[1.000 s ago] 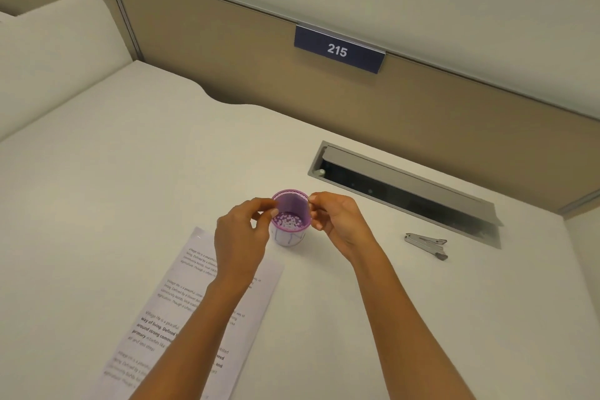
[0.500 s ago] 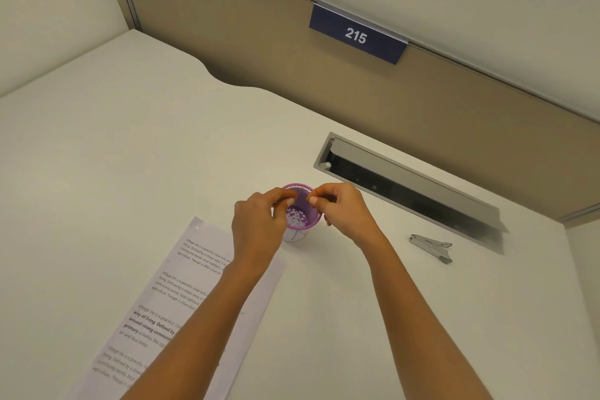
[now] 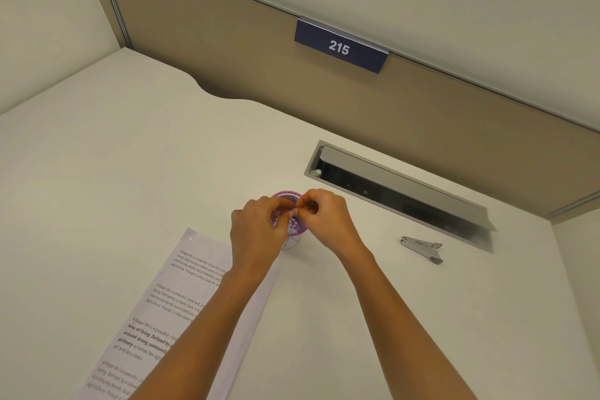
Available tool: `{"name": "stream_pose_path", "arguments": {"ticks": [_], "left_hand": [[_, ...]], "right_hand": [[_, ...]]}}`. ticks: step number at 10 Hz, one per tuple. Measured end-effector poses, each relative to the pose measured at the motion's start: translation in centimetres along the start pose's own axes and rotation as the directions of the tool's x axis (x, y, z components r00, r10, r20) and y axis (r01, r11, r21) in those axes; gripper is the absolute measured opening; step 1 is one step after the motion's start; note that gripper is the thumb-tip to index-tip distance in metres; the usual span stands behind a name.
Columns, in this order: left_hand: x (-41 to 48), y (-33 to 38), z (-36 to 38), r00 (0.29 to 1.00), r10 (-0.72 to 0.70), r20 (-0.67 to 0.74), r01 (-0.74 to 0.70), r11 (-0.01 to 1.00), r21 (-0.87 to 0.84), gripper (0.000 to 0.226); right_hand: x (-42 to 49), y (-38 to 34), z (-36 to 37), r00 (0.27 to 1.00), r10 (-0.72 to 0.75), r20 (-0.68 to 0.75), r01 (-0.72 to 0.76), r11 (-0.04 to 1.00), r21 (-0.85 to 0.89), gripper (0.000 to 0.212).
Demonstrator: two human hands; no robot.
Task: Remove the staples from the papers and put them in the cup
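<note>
As left hand point(image 3: 255, 232), right hand point(image 3: 328, 221) half-cover cup point(image 3: 294, 227), pinch contents unclear.

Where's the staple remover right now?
In the head view, the staple remover lies on the desk, to the right of the right hand and the cup, just in front of the grey cable tray.

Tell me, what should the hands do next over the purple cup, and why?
Probably loosen the pinch so anything held drops in: left hand and right hand meet, curled, right over the open mouth of the purple cup. No staple is visible.
</note>
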State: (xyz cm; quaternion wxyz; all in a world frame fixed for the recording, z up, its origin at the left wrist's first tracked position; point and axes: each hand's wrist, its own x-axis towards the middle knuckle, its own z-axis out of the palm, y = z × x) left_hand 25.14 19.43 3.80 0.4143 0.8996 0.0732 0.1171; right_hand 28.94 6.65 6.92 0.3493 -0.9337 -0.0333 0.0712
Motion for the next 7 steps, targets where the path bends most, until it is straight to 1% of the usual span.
{"name": "stream_pose_path", "arguments": {"ticks": [1,3,4,5,6,7], "left_hand": [[0.0,0.6,-0.1,1.0,-0.004,-0.001,0.004,0.999,0.045,0.019],[0.3,0.8,-0.4,0.999,0.047,0.017,-0.049,0.984,0.17,0.018],[0.2,1.2,-0.6,0.996,0.07,0.061,-0.081,0.977,0.2,0.019],[0.1,1.9,-0.9,0.984,0.108,0.144,-0.143,0.955,0.261,0.022],[-0.3,2.7,-1.6,0.979,0.136,0.154,-0.177,0.94,0.293,0.022],[-1.4,4.0,-2.3,0.972,0.168,0.164,-0.208,0.938,0.276,0.024]], "right_hand": [[-0.5,-0.4,0.4,1.0,-0.016,-0.002,0.016,0.999,-0.052,0.02],[-1.2,-0.8,0.3,0.997,-0.021,-0.074,0.007,0.983,-0.184,0.025],[-1.8,-0.9,0.3,0.998,-0.04,-0.056,0.026,0.972,-0.233,0.029],[-2.7,-1.1,0.1,0.998,-0.053,-0.036,0.04,0.953,-0.299,0.032],[-3.4,-1.3,-0.3,0.995,-0.067,-0.068,0.044,0.953,-0.298,0.032],[-4.6,-1.2,-1.0,0.99,-0.075,-0.122,0.039,0.962,-0.27,0.032]]}}
